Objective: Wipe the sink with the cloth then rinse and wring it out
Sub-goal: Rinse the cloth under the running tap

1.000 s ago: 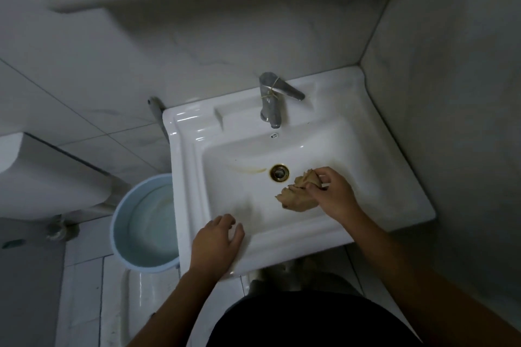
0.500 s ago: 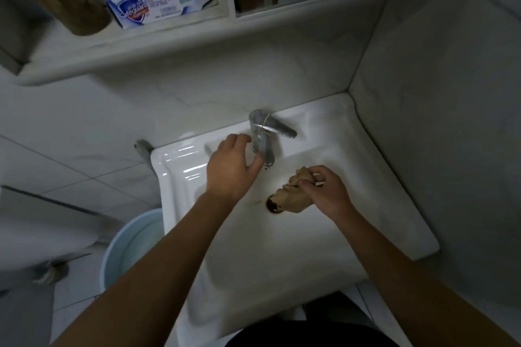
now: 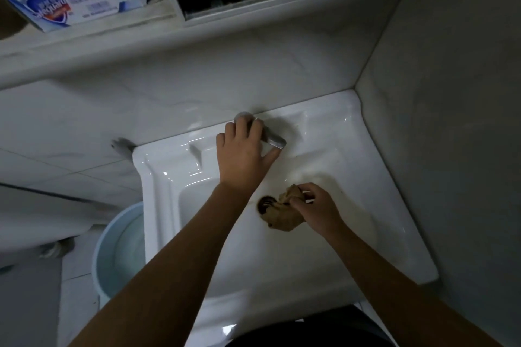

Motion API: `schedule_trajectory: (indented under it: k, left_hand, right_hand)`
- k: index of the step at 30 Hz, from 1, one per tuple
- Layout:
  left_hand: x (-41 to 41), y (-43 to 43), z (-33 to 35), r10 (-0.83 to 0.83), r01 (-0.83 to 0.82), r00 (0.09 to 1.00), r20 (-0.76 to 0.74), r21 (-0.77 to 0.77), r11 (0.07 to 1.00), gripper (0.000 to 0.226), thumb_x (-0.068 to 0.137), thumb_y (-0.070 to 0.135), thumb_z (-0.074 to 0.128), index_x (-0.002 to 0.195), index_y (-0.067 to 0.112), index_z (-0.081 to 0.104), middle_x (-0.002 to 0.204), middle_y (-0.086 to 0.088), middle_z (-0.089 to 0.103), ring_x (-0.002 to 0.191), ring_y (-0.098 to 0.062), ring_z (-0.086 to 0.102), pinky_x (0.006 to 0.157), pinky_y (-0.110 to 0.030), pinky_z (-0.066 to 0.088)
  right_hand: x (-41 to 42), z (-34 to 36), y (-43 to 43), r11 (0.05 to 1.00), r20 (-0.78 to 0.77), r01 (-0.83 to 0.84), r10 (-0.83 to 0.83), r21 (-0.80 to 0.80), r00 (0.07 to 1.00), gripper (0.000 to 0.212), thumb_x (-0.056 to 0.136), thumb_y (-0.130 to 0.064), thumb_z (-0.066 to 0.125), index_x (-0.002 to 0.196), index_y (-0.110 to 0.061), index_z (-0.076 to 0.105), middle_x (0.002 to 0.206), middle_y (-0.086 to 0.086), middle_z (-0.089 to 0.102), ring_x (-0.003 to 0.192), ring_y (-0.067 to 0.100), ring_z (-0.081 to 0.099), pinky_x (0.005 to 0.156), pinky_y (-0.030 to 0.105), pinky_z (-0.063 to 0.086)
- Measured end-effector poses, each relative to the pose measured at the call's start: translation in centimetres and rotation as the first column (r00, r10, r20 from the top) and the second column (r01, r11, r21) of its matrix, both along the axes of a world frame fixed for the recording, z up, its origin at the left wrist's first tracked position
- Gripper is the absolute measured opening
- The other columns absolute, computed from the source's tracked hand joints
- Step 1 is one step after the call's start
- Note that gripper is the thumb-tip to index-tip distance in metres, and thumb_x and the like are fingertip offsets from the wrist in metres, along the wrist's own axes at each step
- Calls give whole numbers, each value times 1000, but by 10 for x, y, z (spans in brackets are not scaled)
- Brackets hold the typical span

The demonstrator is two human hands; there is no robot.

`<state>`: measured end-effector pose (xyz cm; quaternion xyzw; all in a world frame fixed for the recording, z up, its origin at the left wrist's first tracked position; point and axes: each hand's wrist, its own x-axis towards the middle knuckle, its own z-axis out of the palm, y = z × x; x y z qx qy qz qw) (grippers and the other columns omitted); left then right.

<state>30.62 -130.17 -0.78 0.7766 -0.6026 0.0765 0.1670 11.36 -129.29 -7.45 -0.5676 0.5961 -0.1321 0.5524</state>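
A white ceramic sink [image 3: 169, 175] fills the middle of the view, with a brass drain [image 3: 265, 204] in its basin. My right hand [image 3: 315, 210] pinches a crumpled brown cloth [image 3: 283, 213] that lies bunched just right of the drain. My left hand [image 3: 244, 152] is on the chrome tap [image 3: 275, 140] at the back of the sink, fingers over its body and thumb under the lever. Most of the tap is hidden by that hand.
A pale blue bucket [image 3: 112, 256] holding water stands on the floor left of the sink. A shelf above carries a soap box [image 3: 67, 0]. Tiled walls close in behind and on the right [image 3: 451, 121]. A toilet cistern sits at far left.
My left hand left the sink's front rim, reached across the basin and took hold of the tap. My right hand has kept the cloth beside the drain. The camera tilted up.
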Motion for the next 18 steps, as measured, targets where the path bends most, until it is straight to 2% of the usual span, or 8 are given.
schedule_trajectory:
  k: [6,13,18]
  left_hand:
    - [-2,1,0,14,-13,999,53,-15,1000,47,89,58,56,111,16,61,118,-9,62,96,-32,58,76,-40,43]
    - [-2,2,8,37,-39,998,46,33,999,46,91,54,53,115,15,60,119,-11,62,98,-33,60,79,-42,46]
    - [-5,3,11,40,-38,999,-26,75,996,46,92,51,52,121,15,57,126,-11,58,105,-33,58,85,-43,47]
  right_hand:
    - [-3,4,-5,1000,30,21,-20,-21,999,15,82,-28,71,97,-29,69,99,-8,69,95,9,64,84,38,56]
    - [-3,16,-2,1000,42,17,-16,-24,999,14,84,-28,71,95,-34,66,102,-6,67,95,10,63,83,36,56]
    - [-4,21,0,1000,44,10,-9,-29,999,16,84,-27,72,99,-31,67,102,-4,67,92,13,65,80,36,56]
